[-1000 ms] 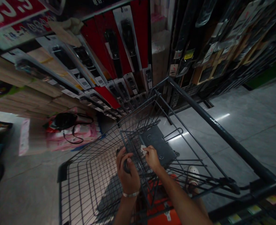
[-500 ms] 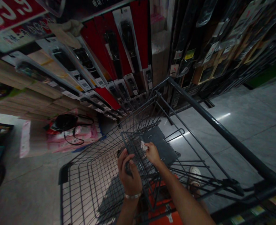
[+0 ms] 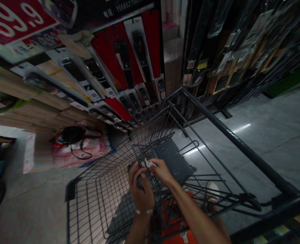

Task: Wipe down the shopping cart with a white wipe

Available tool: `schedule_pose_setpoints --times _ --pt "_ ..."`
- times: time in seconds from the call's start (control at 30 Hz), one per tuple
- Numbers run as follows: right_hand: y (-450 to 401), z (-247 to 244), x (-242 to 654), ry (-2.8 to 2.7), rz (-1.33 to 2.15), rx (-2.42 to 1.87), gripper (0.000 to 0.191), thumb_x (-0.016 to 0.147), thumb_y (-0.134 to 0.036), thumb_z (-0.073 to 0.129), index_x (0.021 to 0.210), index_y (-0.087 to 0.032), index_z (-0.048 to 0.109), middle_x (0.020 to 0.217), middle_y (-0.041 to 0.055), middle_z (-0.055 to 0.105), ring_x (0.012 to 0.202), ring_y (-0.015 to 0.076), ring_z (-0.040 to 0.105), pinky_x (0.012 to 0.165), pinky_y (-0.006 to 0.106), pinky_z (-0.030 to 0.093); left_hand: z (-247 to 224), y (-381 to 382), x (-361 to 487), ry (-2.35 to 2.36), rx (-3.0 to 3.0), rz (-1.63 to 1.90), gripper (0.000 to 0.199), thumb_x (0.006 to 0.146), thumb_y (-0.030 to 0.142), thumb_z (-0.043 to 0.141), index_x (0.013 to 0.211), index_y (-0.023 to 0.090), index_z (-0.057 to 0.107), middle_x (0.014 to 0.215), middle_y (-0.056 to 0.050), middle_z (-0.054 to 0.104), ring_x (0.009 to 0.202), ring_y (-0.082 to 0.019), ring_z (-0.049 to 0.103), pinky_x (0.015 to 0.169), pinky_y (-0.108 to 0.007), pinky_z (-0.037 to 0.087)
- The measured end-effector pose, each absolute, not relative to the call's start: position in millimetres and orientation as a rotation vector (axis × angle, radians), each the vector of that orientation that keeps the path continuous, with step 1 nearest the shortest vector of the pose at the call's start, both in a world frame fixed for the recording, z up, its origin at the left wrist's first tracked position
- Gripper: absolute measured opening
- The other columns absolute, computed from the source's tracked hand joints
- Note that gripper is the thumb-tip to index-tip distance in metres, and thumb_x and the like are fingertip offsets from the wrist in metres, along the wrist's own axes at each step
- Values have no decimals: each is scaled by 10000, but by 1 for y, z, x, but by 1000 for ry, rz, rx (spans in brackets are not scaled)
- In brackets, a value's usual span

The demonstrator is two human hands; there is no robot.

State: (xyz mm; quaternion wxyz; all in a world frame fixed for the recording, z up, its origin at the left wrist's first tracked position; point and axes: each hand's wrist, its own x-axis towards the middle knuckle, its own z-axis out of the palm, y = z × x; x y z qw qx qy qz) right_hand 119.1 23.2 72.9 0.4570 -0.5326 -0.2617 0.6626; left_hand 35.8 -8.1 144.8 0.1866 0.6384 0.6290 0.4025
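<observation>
My right hand [image 3: 161, 171] pinches a crumpled white tissue [image 3: 149, 164] above the wire shopping cart [image 3: 96, 184]. The tissue is beside the fingertips of my left hand [image 3: 141, 189]; whether it touches them or the cart frame is unclear. The fingers and thumb of my left hand are curled around something dark, mostly hidden, that I cannot make out. A metal band circles my left wrist. Just beyond my right hand is the cart's grey flat panel [image 3: 167, 152].
A display of packaged dark tools [image 3: 139, 51] hangs ahead, with boards and frames [image 3: 223, 78] to its right. Pink packages [image 3: 89, 145] with a black strapped item stand on the floor at left. The cart's bar [image 3: 231, 135] crosses on the right; an orange item [image 3: 175, 217] shows below.
My right hand has moved left with the tissue, from over the grey panel to beside the left fingertips. My left hand has stayed nearly still. The view has tilted slightly.
</observation>
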Motion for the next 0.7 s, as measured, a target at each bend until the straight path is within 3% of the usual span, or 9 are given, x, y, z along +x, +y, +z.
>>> schedule_pose_setpoints --times 0.13,0.37,0.7 --pt "21 77 118 -491 1732 -1287 286 587 -155 489 799 -154 680 580 -43 544 476 87 419 445 184 325 144 -8 36 1786 1784 1116 196 889 326 390 910 291 581 1170 -109 547 1168 -263 486 981 -556 412" --pt "16 50 117 -829 1298 -1440 274 559 -53 461 710 -170 658 759 8 584 737 143 551 673 228 436 143 -6 35 1754 1800 1176 173 870 321 418 874 299 590 1158 -100 561 1127 -277 513 942 -553 439" --pt "16 3 122 -973 1104 -1819 333 595 27 460 734 -182 680 771 28 647 728 151 598 699 230 443 141 -9 35 1745 1836 1117 181 881 294 393 908 304 572 1196 -93 528 1168 -279 474 976 -569 407"
